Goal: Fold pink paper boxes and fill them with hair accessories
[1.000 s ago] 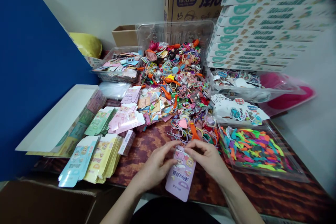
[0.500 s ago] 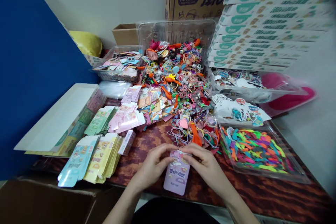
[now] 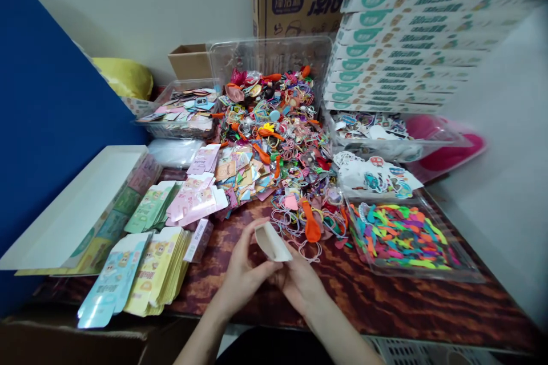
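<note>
Between my two hands is a small paper box, popped into shape, its open end turned up toward me and its pale inside showing. My left hand grips its left side, fingers behind and thumb in front. On the right side my right hand holds it from below, with some of its fingers hidden. Just beyond my hands lie an orange balloon and tangled hair ties. A finished-looking purple box rests to the left.
Flat yellow cartons, blue cartons, green cartons and pink cartons are at left. A big heap of trinkets fills the middle back. At right are a tray of colourful balloons, stickers and stacked white boxes.
The purple carton lay flat in my fingers with its printed face up; now it is opened into a box and tilted so its open end shows. The camera view has shifted slightly.
</note>
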The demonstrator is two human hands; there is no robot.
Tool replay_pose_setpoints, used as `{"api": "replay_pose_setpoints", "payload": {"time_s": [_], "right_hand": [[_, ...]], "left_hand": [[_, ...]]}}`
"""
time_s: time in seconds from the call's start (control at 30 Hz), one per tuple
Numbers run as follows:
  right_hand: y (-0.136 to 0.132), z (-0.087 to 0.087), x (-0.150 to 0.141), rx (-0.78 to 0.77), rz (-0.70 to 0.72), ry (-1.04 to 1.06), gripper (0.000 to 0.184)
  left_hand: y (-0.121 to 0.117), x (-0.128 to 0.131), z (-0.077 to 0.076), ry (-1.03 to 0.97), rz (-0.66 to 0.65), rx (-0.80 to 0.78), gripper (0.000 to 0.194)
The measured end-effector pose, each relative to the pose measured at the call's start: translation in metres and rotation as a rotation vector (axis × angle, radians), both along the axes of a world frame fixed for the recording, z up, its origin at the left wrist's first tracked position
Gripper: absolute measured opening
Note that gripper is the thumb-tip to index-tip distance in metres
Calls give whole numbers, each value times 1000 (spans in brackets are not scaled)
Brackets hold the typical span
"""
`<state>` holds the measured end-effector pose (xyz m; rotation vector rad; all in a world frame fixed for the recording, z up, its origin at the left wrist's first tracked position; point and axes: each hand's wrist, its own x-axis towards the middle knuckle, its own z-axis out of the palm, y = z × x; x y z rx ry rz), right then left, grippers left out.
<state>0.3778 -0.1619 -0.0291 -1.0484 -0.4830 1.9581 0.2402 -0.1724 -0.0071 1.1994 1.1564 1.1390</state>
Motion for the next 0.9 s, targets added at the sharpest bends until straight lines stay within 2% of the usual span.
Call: {"api": "replay_pose_setpoints", "payload": {"time_s": [0.03,0.1,0.17,0.2,0.27,0.33,0.47,0.53,0.67,0.77,0.9], "right_hand": [[4,0,4,78,76,-122,38],[23,6,16,340,170,-479,25],[50,14,26,674,52,-909,20],[64,18,29,783,31,-1119,21],[89,20,29,870,33,-1400,13],[105,18,27,877,70,-1472,11],[114,14,44,874,111,-1351,20],[113,18,60,846,82,-1238,22],[107,31,76,637,-14,-769,29],[102,40,74,547,-1,-613,34],[96,48,79,392,-19,-409,33]], "left_hand": [[1,-4,3,-14,10,-53,68],[5,-12,9,-5,44,-122,69],[8,-17,12,12,72,-142,69],[10,-17,12,18,80,-136,69],[12,-15,9,20,83,-107,70],[13,-14,5,32,69,-92,69],[12,-24,-3,66,57,-137,62],[11,-32,-4,36,72,-163,61],[13,-37,-5,-10,76,-159,63],[15,-33,-4,9,69,-125,63],[12,-34,-5,-12,80,-160,66]]}}
